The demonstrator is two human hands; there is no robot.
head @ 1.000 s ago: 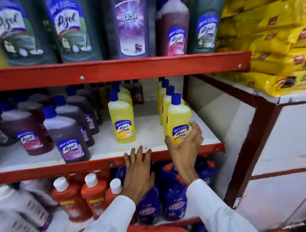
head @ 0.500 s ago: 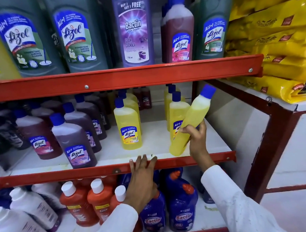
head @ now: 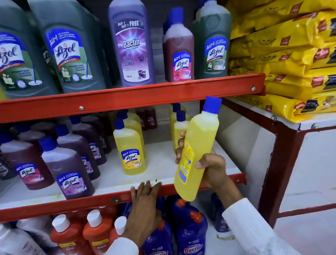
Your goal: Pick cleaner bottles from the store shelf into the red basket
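Observation:
My right hand (head: 209,168) grips a yellow cleaner bottle (head: 199,145) with a blue cap, held clear of the middle shelf (head: 116,199) and tilted, its back label toward me. My left hand (head: 145,207) rests with spread fingers on the red front edge of that shelf and holds nothing. More yellow Lizol bottles (head: 129,146) stand upright on the shelf behind. The red basket is out of view apart from a sliver at the bottom edge.
Purple and maroon Lizol bottles (head: 67,168) fill the shelf's left side. Large green Lizol bottles (head: 69,50) and a purple Bactin bottle (head: 130,42) stand on the top shelf. Orange bottles (head: 68,241) and blue Bactin bottles (head: 191,240) sit below. Yellow bags (head: 287,50) are stacked at the right.
My right hand closed on the front yellow bottle, lifted it off the shelf and drew it out toward me, turning it more upright. My left hand stayed on the shelf edge.

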